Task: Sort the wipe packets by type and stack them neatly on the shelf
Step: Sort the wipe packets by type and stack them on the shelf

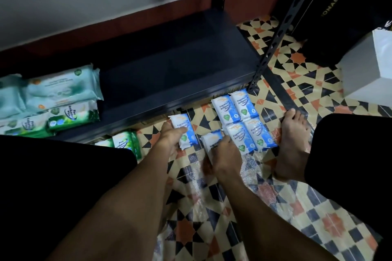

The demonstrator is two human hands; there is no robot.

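Fingers of my left hand (169, 139) clamp a blue packet (186, 133); my right hand (226, 155) grips a second packet (212, 139), both before the shelf (169, 65).

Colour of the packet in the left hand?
White and blue plastic wipe packet, gripped by the left hand; head view.

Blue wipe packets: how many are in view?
6. Four form a block on the floor: far pair, near pair. The left hand grips the fifth packet; the right hand grips the sixth packet, perhaps hiding more.
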